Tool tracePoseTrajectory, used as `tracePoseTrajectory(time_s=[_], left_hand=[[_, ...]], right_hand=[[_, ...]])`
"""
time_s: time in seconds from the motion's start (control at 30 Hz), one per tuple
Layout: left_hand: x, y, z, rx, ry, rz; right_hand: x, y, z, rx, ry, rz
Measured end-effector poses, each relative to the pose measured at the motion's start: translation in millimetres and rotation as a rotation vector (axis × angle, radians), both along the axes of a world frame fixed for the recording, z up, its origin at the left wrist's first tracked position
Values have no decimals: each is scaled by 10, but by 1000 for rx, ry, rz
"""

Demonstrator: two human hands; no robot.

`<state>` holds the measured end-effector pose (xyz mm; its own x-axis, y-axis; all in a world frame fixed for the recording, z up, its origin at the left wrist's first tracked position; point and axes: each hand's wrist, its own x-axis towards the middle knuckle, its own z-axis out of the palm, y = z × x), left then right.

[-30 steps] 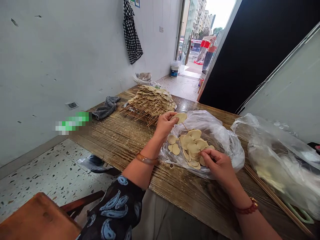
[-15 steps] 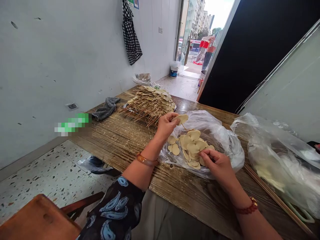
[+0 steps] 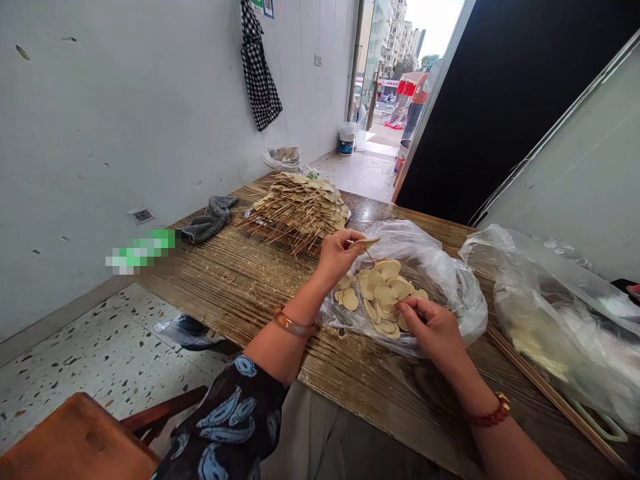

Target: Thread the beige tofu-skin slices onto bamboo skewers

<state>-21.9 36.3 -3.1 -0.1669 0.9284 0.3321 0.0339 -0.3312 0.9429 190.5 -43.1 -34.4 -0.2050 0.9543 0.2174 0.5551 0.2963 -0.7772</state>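
My left hand (image 3: 343,253) is closed in a pinch on a thin, pale tan slice (image 3: 368,243), held nearly edge-on above the clear plastic bag (image 3: 457,283). A thin wooden skewer (image 3: 371,255) comes down from that slice and lines up with my right fingertips, though most of its length blends into the slices behind. My right hand (image 3: 433,327) is closed in a pinch, apparently on the skewer's lower end, at the near right of the loose round slices (image 3: 387,292). These slices lie heaped on the spread bag.
Behind my left hand, many skewered slices (image 3: 305,200) are piled on the wooden table (image 3: 240,273). A grey cloth (image 3: 210,219) lies at the left edge. To the right are bundled bare skewers (image 3: 545,387) and another plastic bag (image 3: 565,327). An orange-brown stool (image 3: 80,440) stands lower left.
My left hand has moved slightly right and turned the slice from face-on to nearly edge-on. My right hand stays in almost the same place.
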Motion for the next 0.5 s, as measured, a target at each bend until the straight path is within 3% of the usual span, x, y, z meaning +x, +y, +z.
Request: tracePoseTrajectory(time_s=[0.17,0.5], left_hand=[[31,-24,-3,-42,-53,-62],[-24,-33,-6,-229,-388,-123]], right_hand=[[-2,-6,-3,-3,19,-12],[7,-14,-6,60,8,2]])
